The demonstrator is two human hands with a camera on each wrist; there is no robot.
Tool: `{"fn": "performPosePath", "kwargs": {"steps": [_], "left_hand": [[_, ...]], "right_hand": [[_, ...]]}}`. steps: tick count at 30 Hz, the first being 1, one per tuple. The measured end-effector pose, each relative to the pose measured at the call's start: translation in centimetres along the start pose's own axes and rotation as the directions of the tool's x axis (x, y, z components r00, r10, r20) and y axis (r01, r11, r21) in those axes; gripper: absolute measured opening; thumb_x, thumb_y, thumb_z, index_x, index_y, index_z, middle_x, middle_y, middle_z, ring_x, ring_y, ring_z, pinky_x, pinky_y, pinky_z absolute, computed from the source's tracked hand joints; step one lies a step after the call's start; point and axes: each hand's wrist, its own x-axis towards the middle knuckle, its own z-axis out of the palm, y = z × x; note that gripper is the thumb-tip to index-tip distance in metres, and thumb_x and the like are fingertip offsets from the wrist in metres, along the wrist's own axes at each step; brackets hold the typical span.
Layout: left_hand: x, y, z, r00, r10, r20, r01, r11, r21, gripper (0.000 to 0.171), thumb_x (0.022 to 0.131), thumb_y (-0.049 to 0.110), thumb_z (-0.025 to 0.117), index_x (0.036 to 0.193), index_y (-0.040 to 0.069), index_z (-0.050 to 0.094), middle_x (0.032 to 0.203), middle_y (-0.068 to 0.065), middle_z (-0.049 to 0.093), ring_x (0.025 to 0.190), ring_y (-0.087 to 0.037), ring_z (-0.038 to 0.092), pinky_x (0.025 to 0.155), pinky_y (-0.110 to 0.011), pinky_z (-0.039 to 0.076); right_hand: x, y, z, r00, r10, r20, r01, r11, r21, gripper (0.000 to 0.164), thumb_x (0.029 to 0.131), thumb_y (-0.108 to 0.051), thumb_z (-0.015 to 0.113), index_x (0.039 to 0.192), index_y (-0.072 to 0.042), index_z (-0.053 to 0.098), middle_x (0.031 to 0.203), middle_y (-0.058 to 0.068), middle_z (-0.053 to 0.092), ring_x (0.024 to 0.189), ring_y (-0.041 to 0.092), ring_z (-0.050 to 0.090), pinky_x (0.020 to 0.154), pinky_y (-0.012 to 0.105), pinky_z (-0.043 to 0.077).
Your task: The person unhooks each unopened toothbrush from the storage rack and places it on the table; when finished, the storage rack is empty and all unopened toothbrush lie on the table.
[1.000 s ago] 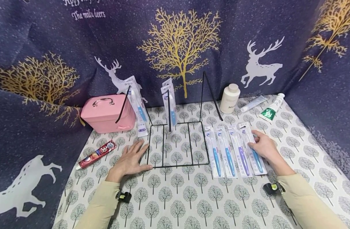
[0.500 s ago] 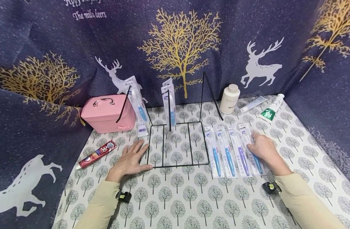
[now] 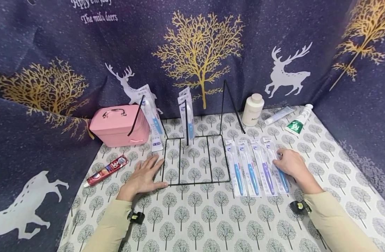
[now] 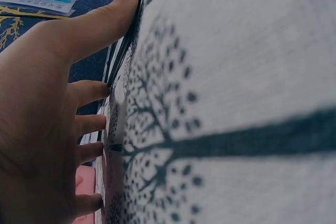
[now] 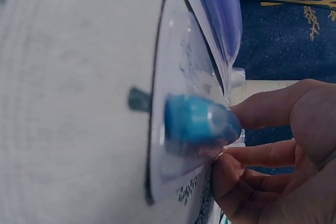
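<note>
Four-sided black wire rack (image 3: 198, 182) stands mid-table, with packaged toothbrushes hanging at its left upright (image 3: 152, 115) and middle upright (image 3: 186, 113). My left hand (image 3: 143, 176) lies on the cloth with fingers spread, its thumb touching the rack's front left corner. Right of the rack, several packaged toothbrushes lie in a row, blue (image 3: 238, 176), blue (image 3: 253, 176) and purple (image 3: 266, 176) among them. My right hand (image 3: 291, 166) pinches the row's rightmost packaged blue toothbrush (image 3: 282, 180) between thumb and fingers. In the right wrist view, that blue handle (image 5: 194, 119) shows through clear plastic.
A pink case (image 3: 119, 126) stands at the back left, with a red toothpaste tube (image 3: 106, 170) before it. At the back right are a cream bottle (image 3: 253, 110), a pale tube (image 3: 279, 114) and a green-and-white tube (image 3: 299, 120). A dark fabric backdrop (image 3: 211, 42) rises behind.
The rightmost packaged toothbrush has shifted slightly left, closer to the purple one, with my right hand on it. My left hand has stayed in place.
</note>
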Motion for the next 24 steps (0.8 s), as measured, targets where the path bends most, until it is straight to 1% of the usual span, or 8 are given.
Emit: {"fn": "performPosePath", "kwargs": {"steps": [4,8,12,16,19,20,22,24], "left_hand": [[-0.1,0.0,0.0,1.0,-0.002,-0.002,0.002,1.0,-0.01,0.099,0.07,0.078,0.048,0.147,0.022,0.019,0.154,-0.008,0.01,0.139,-0.035,0.013,0.107,-0.064,0.011],[0.0,-0.2,0.1,1.0,0.001,-0.005,-0.001,1.0,0.001,0.099,0.07,0.078,0.047,0.147,0.022,0.019,0.154,-0.008,0.009,0.139,-0.035,0.013,0.107,-0.065,0.011],[0.0,-0.2,0.2,1.0,0.001,-0.006,-0.001,1.0,0.01,0.099,0.07,0.079,0.046,0.146,0.022,0.019,0.154,-0.007,0.009,0.139,-0.035,0.013,0.107,-0.065,0.011],[0.0,-0.1,0.2,1.0,-0.003,-0.004,0.003,1.0,-0.001,0.099,0.07,0.078,0.047,0.146,0.022,0.02,0.154,-0.007,0.009,0.139,-0.034,0.012,0.107,-0.064,0.011],[0.0,0.0,0.2,1.0,-0.005,0.0,0.005,1.0,-0.002,0.099,0.07,0.078,0.048,0.146,0.022,0.019,0.154,-0.007,0.009,0.139,-0.034,0.012,0.107,-0.064,0.011],[0.0,0.0,0.2,1.0,-0.003,0.0,0.003,1.0,-0.002,0.099,0.07,0.078,0.048,0.146,0.022,0.019,0.154,-0.007,0.009,0.139,-0.034,0.012,0.107,-0.064,0.011],[0.1,0.0,0.2,1.0,0.0,-0.001,0.0,1.0,0.001,0.099,0.07,0.078,0.048,0.146,0.022,0.02,0.154,-0.008,0.009,0.139,-0.035,0.013,0.107,-0.064,0.011],[0.1,0.0,0.2,1.0,0.003,-0.006,-0.003,1.0,0.004,0.099,0.069,0.078,0.048,0.146,0.022,0.02,0.154,-0.008,0.01,0.138,-0.035,0.013,0.107,-0.065,0.011]], "right_hand": [[0.0,0.0,-0.1,1.0,-0.006,-0.015,0.006,1.0,0.005,0.048,0.075,-0.025,0.064,0.113,0.005,0.057,0.078,0.015,0.06,0.07,0.032,0.053,0.058,0.044,0.043],[-0.2,-0.4,-0.2,0.996,-0.039,-0.085,0.04,0.999,0.007,0.049,0.077,-0.024,0.062,0.115,0.005,0.056,0.08,0.017,0.061,0.073,0.035,0.055,0.058,0.045,0.043],[-0.4,-1.3,-0.5,0.979,-0.09,-0.183,0.102,0.993,0.056,0.046,0.079,-0.024,0.062,0.117,0.002,0.057,0.092,0.018,0.064,0.082,0.036,0.06,0.063,0.049,0.045],[-0.6,-2.7,-0.9,0.96,-0.132,-0.248,0.168,0.977,0.131,0.041,0.08,-0.023,0.063,0.116,-0.003,0.059,0.092,0.014,0.066,0.078,0.029,0.063,0.063,0.044,0.047],[-0.7,-3.9,-1.0,0.945,-0.166,-0.283,0.226,0.955,0.193,0.038,0.08,-0.02,0.065,0.115,-0.004,0.06,0.09,0.012,0.067,0.074,0.026,0.065,0.065,0.041,0.052],[-0.8,-4.3,-1.0,0.937,-0.181,-0.297,0.253,0.942,0.223,0.037,0.08,-0.018,0.065,0.114,-0.003,0.06,0.09,0.013,0.067,0.073,0.026,0.065,0.065,0.04,0.054],[-0.9,-5.2,-1.0,0.922,-0.209,-0.326,0.307,0.909,0.284,0.035,0.08,-0.014,0.065,0.113,-0.002,0.061,0.09,0.012,0.067,0.073,0.025,0.065,0.066,0.038,0.056],[-0.9,-6.2,-1.0,0.9,-0.246,-0.361,0.374,0.861,0.344,0.033,0.08,-0.009,0.067,0.111,-0.002,0.061,0.091,0.012,0.067,0.075,0.024,0.065,0.068,0.035,0.056]]}}
